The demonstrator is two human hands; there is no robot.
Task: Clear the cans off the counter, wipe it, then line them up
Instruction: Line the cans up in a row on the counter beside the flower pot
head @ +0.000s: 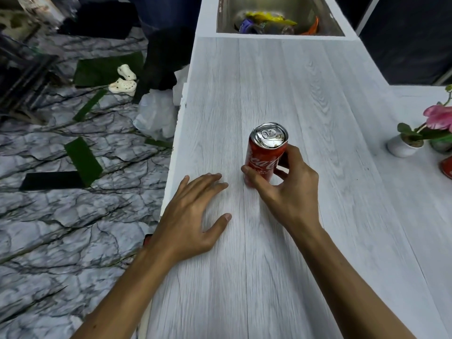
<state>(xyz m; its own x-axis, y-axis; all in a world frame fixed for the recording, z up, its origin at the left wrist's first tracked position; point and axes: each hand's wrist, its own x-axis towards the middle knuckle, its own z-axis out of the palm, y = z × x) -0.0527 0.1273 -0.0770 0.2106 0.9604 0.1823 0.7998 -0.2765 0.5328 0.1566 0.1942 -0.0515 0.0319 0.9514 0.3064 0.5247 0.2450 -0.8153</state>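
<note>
A red Coca-Cola can (266, 152) stands upright on the pale wood-grain counter (281, 81), near its middle. My right hand (283, 189) grips the lower part of the can, thumb on its left side and fingers curled round the right. My left hand (193, 216) rests flat on the counter just left of the can, fingers straight and spread, holding nothing. Part of a second red can (446, 167) shows at the right edge of the view.
A steel sink (325, 18) at the far end holds coloured items. A white pot with a pink flower (406, 145) stands at the right. The counter's left edge drops to a marble-patterned floor with green mats, white clogs and a white bag.
</note>
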